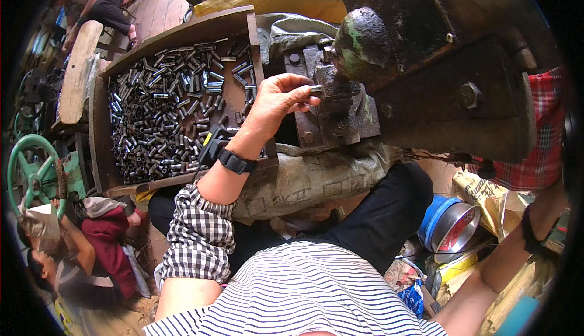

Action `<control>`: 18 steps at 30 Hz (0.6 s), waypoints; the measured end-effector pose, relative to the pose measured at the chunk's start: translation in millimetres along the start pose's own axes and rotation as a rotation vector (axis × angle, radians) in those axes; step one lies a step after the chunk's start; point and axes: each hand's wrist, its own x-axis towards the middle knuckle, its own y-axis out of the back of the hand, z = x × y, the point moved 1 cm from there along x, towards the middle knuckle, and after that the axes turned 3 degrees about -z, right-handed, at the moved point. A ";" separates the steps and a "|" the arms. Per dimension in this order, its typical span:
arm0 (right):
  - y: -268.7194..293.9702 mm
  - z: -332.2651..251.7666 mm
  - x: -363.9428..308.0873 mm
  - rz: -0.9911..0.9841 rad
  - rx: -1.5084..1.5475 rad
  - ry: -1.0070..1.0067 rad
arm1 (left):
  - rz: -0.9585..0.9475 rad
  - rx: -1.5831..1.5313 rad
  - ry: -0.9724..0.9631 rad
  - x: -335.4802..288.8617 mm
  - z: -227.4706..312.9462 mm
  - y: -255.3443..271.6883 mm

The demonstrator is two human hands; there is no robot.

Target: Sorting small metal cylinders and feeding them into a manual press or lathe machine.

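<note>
My left hand [285,100] is closed in a pinch on a small metal tube [316,88]. The tube's free end points at the steel die block [333,86] of a heavy, dark press [426,74]; whether it touches the block I cannot tell. A black strap with a small device sits on my left wrist. Left of this hand stands a wooden tray [97,132] holding a heap of similar short metal tubes [161,108]. My right forearm [508,254], with a black band, reaches up along the right rim, and its hand is out of sight near a red plaid cloth [541,132].
Grey sacking [316,178] lies below the die block, over my knees. At lower right are a round tin [453,225] with a blue band and crumpled packaging. Far left, another person [79,269] is beside a green handwheel [33,181]; someone else sits at upper left.
</note>
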 end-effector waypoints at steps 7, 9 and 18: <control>-6.6 99.0 -70.3 0.280 -0.013 0.078 | 0.101 0.186 -0.105 8.2 -6.0 -20.1; -8.8 111.9 -72.5 0.313 -0.019 0.095 | 0.094 0.217 -0.133 11.5 -10.2 -18.1; 21.6 56.6 -34.7 0.291 -0.207 -0.026 | 0.418 0.573 -0.285 -53.2 26.7 33.0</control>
